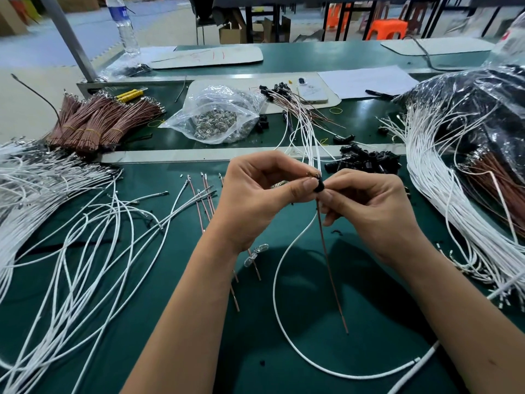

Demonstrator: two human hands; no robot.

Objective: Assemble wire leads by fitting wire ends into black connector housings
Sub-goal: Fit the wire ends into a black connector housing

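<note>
Connector housing (318, 186) pinched in both hands' grip, left (255, 194) and right (372, 206), loose white wires (85, 237) alongside.

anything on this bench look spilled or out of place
Mostly normal work clutter. Two things stand out: a phone lies among the finished leads at the back, and small glass bulbs lie loose on the mat under the left hand, where they could get crushed.

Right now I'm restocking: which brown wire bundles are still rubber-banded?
The brown wire bundles at far left, banded in yellow; the brown wires in the right bag lie loose.
</note>
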